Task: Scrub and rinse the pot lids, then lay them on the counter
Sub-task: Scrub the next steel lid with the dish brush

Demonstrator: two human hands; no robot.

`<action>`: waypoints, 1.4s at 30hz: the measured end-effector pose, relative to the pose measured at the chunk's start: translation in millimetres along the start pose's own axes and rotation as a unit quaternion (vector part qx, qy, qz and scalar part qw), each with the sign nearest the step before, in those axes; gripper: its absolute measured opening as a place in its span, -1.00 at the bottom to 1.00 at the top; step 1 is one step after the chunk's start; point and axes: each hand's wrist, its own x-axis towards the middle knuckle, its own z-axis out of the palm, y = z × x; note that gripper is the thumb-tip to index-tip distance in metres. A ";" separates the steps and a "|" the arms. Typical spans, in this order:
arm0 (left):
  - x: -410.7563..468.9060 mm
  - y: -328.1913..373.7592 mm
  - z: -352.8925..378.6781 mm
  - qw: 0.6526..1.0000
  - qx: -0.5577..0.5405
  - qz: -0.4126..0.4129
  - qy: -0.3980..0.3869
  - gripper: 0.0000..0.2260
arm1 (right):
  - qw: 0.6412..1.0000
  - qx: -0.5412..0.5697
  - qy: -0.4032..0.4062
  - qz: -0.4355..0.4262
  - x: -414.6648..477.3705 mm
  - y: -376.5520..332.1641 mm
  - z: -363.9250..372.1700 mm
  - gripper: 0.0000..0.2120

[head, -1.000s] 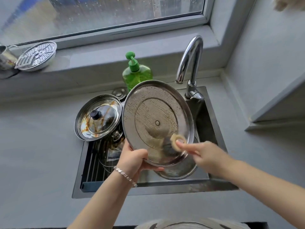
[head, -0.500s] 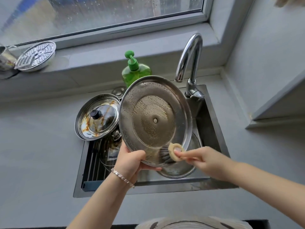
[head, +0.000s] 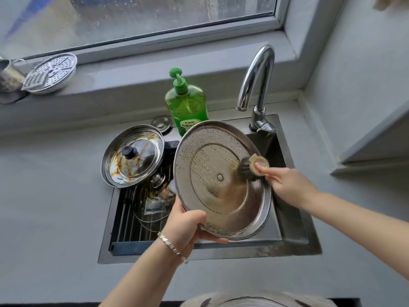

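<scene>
Over the sink (head: pixel 243 253), a large steel lid (head: pixel 212 187), tilted, underside toward the camera, wet and beaded with droplets. Gripped at its near left rim by the left hand (head: pixel 188 227): thumb across the inner face, fingers curled underneath, a silver bracelet (head: pixel 172 245) on the wrist. In the right hand (head: pixel 287 187), pinched between fingertips and thumb, a small round scrub brush (head: pixel 257 166), pale top, dark bristles pressed against the right side of the lid's inner face. Brownish smears around the brush and along the lower ring of the lid.

Just left of it, at the far left corner of the sink, a glass lid (head: pixel 132 157) with a black knob, streaked orange-brown. Below that, on the dark rack (head: pixel 126 218) inside the sink, another clear lid (head: pixel 152 211), partly hidden.

Behind the held lid, on the far edge, a green soap bottle (head: pixel 187 105) with a pump; to its right, a curved chrome faucet (head: pixel 256 76). Far left on the windowsill (head: pixel 132 80), a perforated metal plate (head: pixel 51 73) leaning on a metal cup (head: pixel 8 74). Grey desk (head: pixel 44 207) all round the sink.
</scene>
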 end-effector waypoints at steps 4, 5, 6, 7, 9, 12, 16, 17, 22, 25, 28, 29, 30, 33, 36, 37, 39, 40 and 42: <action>4.0 7.6 -6.5 0.998 0.017 0.052 0.021 -0.29 | 0.975 0.154 -0.157 -0.037 -54.3 -21.4 34.3 -0.59; 3.7 6.3 -7.3 0.998 0.022 0.055 0.023 -0.27 | 0.969 0.167 -0.176 -0.043 -59.6 -23.1 35.6 -0.58; 2.3 4.0 -6.9 0.998 0.025 0.054 0.021 -0.27 | 0.969 0.171 -0.175 -0.042 -57.2 -22.1 32.7 -0.56; 1.0 0.8 -6.3 0.998 0.023 0.050 0.018 -0.28 | 0.973 0.170 -0.150 -0.033 -49.4 -18.1 28.4 -0.54; 1.8 -4.5 -3.5 0.999 0.007 0.039 0.009 -0.36 | 0.988 0.139 -0.064 0.003 -32.9 -9.9 19.2 -0.57; 8.1 -4.6 -0.2 0.999 0.012 0.047 0.023 -0.38 | 0.981 0.162 -0.108 -0.012 -40.6 -17.1 26.6 -0.62; 12.4 -1.6 -3.3 0.997 -0.005 0.059 0.042 -0.32 | 0.962 0.199 -0.183 -0.048 -61.7 -27.2 34.3 -0.60; 10.7 -2.0 -3.9 0.998 -0.002 0.052 0.039 -0.31 | 0.973 0.169 -0.153 -0.044 -53.6 -19.8 29.9 -0.59; -1.1 -8.6 -2.6 0.998 0.030 -0.052 -0.027 -0.30 | 0.997 -0.071 -0.030 -0.020 -7.5 2.2 1.9 -0.60; -1.5 -16.7 1.7 0.993 0.058 -0.097 -0.039 -0.33 | 0.972 -0.230 -0.010 -0.040 12.3 -16.8 -14.2 -0.55; -0.8 -17.0 7.4 0.994 0.061 -0.087 -0.028 -0.40 | 0.930 -0.355 0.027 -0.092 20.3 -33.1 -15.9 -0.47; -1.3 -14.2 7.3 0.995 0.055 -0.078 -0.022 -0.43 | 0.924 -0.369 0.020 -0.097 20.4 -32.8 -14.1 -0.47; -1.8 -10.3 6.6 0.997 0.044 -0.069 -0.014 -0.45 | 0.923 -0.373 -0.001 -0.095 19.4 -28.6 -11.6 -0.48; 1.3 -1.6 0.5 0.998 0.025 -0.052 0.024 -0.39 | 0.962 -0.262 -0.060 -0.039 9.0 -3.0 0.3 -0.56; 5.0 -1.2 -2.3 0.996 0.042 -0.064 0.038 -0.38 | 1.000 -0.017 0.004 0.010 8.9 2.7 4.6 -0.62; 5.7 -2.0 -1.7 0.995 0.059 -0.072 0.034 -0.39 | 0.997 0.067 0.045 0.013 12.0 -3.1 1.8 -0.63; 5.3 -3.6 1.6 0.991 0.109 -0.081 0.011 -0.39 | 0.974 0.206 0.092 0.016 18.8 -21.5 -6.7 -0.63; 4.8 -4.3 3.8 0.987 0.138 -0.082 -0.002 -0.37 | 0.966 0.239 0.093 0.011 21.0 -32.3 -10.3 -0.63; 3.7 -4.1 7.9 0.978 0.190 -0.081 -0.024 -0.35 | 0.973 0.222 0.059 -0.030 18.7 -55.8 -10.4 -0.64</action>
